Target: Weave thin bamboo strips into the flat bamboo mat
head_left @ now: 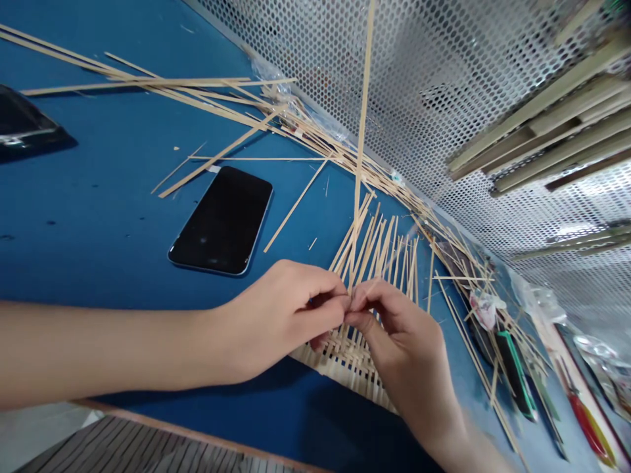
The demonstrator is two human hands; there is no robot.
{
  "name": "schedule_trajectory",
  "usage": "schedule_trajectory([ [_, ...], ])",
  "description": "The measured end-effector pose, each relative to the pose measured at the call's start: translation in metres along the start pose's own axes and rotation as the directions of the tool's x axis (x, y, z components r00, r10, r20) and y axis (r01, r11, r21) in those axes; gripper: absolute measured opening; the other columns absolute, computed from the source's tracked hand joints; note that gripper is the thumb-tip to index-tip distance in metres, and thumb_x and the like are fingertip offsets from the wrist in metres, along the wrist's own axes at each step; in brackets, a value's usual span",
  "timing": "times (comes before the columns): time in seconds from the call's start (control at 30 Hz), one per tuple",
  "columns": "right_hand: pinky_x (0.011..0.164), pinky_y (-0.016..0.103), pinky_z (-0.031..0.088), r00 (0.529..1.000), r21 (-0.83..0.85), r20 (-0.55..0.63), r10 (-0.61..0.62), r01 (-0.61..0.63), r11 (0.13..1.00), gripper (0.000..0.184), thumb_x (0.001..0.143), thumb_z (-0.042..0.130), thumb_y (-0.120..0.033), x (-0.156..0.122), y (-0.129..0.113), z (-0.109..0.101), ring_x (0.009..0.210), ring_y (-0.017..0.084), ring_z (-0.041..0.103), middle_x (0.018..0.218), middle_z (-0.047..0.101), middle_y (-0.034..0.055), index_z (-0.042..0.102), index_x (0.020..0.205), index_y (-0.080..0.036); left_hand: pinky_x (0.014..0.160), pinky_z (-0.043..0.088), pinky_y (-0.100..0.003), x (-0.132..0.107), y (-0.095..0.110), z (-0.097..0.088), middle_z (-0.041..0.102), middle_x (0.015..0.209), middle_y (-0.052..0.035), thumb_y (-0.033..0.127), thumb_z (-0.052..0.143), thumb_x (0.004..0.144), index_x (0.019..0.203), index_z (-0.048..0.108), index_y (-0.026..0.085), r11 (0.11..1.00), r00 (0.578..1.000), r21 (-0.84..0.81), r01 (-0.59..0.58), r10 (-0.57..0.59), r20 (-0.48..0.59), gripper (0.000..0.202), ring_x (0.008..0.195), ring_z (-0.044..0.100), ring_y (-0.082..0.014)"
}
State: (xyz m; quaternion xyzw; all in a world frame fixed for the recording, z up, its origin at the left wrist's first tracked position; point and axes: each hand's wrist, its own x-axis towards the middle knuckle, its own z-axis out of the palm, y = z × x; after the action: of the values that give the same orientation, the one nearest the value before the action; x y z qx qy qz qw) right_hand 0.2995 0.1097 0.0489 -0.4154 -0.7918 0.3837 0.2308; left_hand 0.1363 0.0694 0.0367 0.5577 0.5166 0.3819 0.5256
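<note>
A partly woven piece of bamboo strips (352, 358) lies near the front of the blue table, its loose strip ends fanning out toward the back. Over it, my left hand (300, 309) is closed, thumb and forefinger pinched on a thin bamboo strip (362, 131). That long strip rises from the fingertips past the top of the view. Right against those fingertips, my right hand (399, 328) pinches the same spot with its thumb and forefinger. The strip's lower end is hidden between the fingers, and both hands cover part of the weave.
A black-screened phone (221, 220) lies left of the weave. Loose bamboo strips (315, 138) are heaped along a perforated metal panel (315, 52). At the right are a green-edged cutter (515, 374) and a red-and-yellow-handled tool (589, 420). A dark glossy object (29, 125) sits far left.
</note>
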Motion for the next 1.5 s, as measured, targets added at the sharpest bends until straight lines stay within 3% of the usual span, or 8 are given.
schedule_trajectory([
  [0.23,0.061,0.012,0.039,0.998,-0.08,-0.008,-0.061,0.06,0.995,0.028,0.076,0.046,0.007,-0.0023,0.0054,0.0077,0.064,0.004,0.047,0.069,0.05,-0.0085,0.049,0.071,-0.021,0.048,0.04,-0.014,0.0015,-0.0023,0.002,0.059,0.052,0.0059,0.016,0.046,0.082,0.063,0.059,0.017,0.999,1.0,-0.04,0.016,-0.016,-0.005,0.023,0.051,0.057,-0.0075],
  [0.5,0.068,0.016,0.045,0.995,0.052,0.042,0.087,-0.089,0.995,0.014,0.08,0.057,-0.011,-0.0002,0.0001,-0.0006,0.074,0.006,0.057,0.076,0.06,-0.0091,0.056,0.08,-0.025,0.054,0.049,-0.017,0.0013,0.0,0.0016,0.056,0.055,0.0058,0.019,0.048,0.084,0.067,0.06,0.016,0.957,0.992,-0.27,0.103,-0.117,-0.037,0.021,0.052,0.058,-0.0077],
  [0.73,0.066,0.019,0.045,0.997,-0.072,-0.017,-0.073,0.072,0.995,0.021,0.078,0.053,-0.002,-0.0001,0.0019,0.0044,0.069,0.008,0.056,0.071,0.059,-0.005,0.055,0.071,-0.021,0.049,0.044,-0.014,0.002,-0.0048,0.0037,0.055,0.05,0.006,0.019,0.05,0.083,0.064,0.058,0.016,0.97,0.993,-0.219,0.104,-0.114,-0.033,0.021,0.05,0.056,-0.0067],
  [0.87,0.065,0.018,0.046,0.987,-0.151,-0.064,-0.145,0.134,0.979,0.024,0.078,0.049,0.002,-0.0024,0.0031,0.0087,0.066,0.007,0.054,0.071,0.058,-0.0049,0.053,0.071,-0.021,0.052,0.049,-0.016,0.0029,-0.0055,0.0035,0.056,0.053,0.0054,0.019,0.051,0.082,0.064,0.059,0.016,0.963,0.993,-0.252,0.101,-0.111,-0.026,0.02,0.052,0.057,-0.008],
  [1.0,0.065,0.018,0.047,0.991,-0.125,-0.063,-0.116,0.107,0.986,0.022,0.079,0.05,0.0,-0.002,0.0031,0.0075,0.069,0.008,0.056,0.074,0.058,-0.005,0.053,0.074,-0.022,0.055,0.053,-0.018,0.004,-0.0027,0.0008,0.055,0.055,0.006,0.018,0.051,0.083,0.066,0.06,0.016,0.941,0.99,-0.312,0.127,-0.14,-0.021,0.019,0.053,0.058,-0.0079],
  [1.2,0.065,0.022,0.05,0.999,-0.024,-0.034,-0.016,0.015,1.0,0.013,0.078,0.058,-0.009,0.0011,0.0018,0.0026,0.07,0.011,0.062,0.074,0.064,-0.0033,0.06,0.075,-0.021,0.057,0.055,-0.02,0.005,-0.0021,-0.0008,0.055,0.056,0.0059,0.018,0.05,0.084,0.069,0.061,0.016,0.946,0.994,-0.314,0.078,-0.099,-0.054,0.018,0.053,0.059,-0.0082],
  [1.5,0.064,0.019,0.048,0.99,-0.053,-0.068,-0.122,0.118,0.992,0.018,0.08,0.056,-0.005,0.0004,0.0057,0.0053,0.068,0.009,0.059,0.071,0.061,-0.0048,0.058,0.072,-0.021,0.055,0.054,-0.017,0.0029,-0.0002,0.0016,0.055,0.055,0.006,0.016,0.051,0.082,0.066,0.061,0.016,0.937,0.99,-0.329,0.119,-0.139,-0.037,0.019,0.052,0.057,-0.0071],
])
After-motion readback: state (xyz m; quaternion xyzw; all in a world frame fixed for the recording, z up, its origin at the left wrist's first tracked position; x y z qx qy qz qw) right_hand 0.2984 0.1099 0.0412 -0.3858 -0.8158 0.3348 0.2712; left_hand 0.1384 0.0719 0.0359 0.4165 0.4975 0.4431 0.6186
